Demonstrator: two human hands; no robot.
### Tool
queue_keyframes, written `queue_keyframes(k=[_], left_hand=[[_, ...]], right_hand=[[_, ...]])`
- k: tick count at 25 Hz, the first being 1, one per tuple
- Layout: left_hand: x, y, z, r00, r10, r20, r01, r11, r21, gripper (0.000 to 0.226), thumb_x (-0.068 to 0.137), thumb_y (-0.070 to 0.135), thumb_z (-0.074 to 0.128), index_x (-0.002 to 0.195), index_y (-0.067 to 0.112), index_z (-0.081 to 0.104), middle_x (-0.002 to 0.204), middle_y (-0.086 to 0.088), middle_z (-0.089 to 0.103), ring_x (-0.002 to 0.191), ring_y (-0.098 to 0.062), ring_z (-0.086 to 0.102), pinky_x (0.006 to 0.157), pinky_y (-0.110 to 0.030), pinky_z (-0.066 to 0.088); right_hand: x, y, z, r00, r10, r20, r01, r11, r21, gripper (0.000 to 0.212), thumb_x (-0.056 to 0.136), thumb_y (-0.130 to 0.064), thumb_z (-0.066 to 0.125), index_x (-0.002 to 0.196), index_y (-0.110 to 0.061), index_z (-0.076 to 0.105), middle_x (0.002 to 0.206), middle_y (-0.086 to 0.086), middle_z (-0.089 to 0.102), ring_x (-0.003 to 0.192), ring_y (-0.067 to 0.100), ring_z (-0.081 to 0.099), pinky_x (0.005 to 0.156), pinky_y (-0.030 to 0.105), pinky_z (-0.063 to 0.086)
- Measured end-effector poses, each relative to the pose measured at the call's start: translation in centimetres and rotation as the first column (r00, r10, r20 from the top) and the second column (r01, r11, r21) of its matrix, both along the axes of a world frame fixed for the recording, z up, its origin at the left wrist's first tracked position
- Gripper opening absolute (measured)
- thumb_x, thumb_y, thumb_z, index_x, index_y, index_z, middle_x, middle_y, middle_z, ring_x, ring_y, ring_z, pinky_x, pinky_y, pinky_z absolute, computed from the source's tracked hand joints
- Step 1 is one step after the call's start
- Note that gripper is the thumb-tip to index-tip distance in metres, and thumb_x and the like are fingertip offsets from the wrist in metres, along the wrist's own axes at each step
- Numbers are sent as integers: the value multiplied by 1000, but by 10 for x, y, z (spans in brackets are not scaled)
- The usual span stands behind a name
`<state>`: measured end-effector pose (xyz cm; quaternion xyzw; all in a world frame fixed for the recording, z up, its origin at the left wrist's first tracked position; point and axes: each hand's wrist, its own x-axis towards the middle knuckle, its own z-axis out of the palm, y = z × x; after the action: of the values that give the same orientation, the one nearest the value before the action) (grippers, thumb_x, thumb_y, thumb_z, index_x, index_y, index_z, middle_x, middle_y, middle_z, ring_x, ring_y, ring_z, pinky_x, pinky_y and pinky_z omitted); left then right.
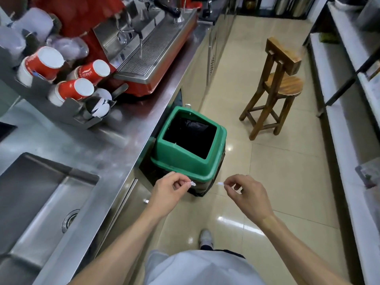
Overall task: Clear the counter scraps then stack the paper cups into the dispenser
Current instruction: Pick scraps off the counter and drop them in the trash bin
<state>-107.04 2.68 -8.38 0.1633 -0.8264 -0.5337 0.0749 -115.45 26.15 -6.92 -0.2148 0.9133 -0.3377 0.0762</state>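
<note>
My left hand (pixel 171 187) pinches a small white paper scrap (pixel 191 183) between thumb and fingers. My right hand (pixel 246 194) pinches another small white scrap (pixel 220 183). Both hands hover over the floor just in front of the green bin (pixel 164 153), whose square black-lined opening faces up; neither hand is above the opening. On the steel counter (pixel 115 145) at the upper left stands a slanted metal cup dispenser (pixel 67 112) holding stacks of red paper cups (pixel 75 89) lying bottom-out, plus white lids.
A steel sink (pixel 41 194) is set into the counter at the left. A red espresso machine (pixel 144 48) stands behind the dispenser. A wooden stool (pixel 277 85) stands on the tiled floor beyond the bin. Shelving (pixel 349 99) runs along the right.
</note>
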Motion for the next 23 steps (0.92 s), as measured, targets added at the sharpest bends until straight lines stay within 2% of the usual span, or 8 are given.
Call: queue_keyframes(k=[7, 15, 23], left_hand=[[-66, -6, 7, 998, 10, 60, -8, 999, -32, 10, 86, 13, 76, 82, 22, 75, 80, 1, 64, 67, -3, 51, 66, -12, 43], [-131, -46, -11, 998, -3, 60, 4, 1000, -11, 10, 84, 20, 76, 81, 29, 75, 79, 10, 63, 72, -7, 55, 68, -11, 42], [-206, -105, -36, 993, -32, 116, 26, 998, 52, 14, 85, 16, 75, 82, 29, 74, 78, 14, 61, 69, -2, 54, 67, -10, 42]], right_hand=[[-71, -11, -3, 999, 16, 30, -15, 1000, -17, 15, 87, -28, 68, 83, -41, 64, 76, -31, 60, 78, -2, 58, 67, 24, 50], [-132, -49, -16, 998, 1, 57, -2, 1000, 16, 12, 88, -28, 68, 83, -39, 65, 78, -25, 64, 79, -2, 58, 67, 23, 50], [-196, -110, -28, 992, -48, 119, 40, 997, 71, 9, 89, -28, 69, 85, -36, 68, 81, -24, 66, 79, -2, 59, 67, 19, 48]])
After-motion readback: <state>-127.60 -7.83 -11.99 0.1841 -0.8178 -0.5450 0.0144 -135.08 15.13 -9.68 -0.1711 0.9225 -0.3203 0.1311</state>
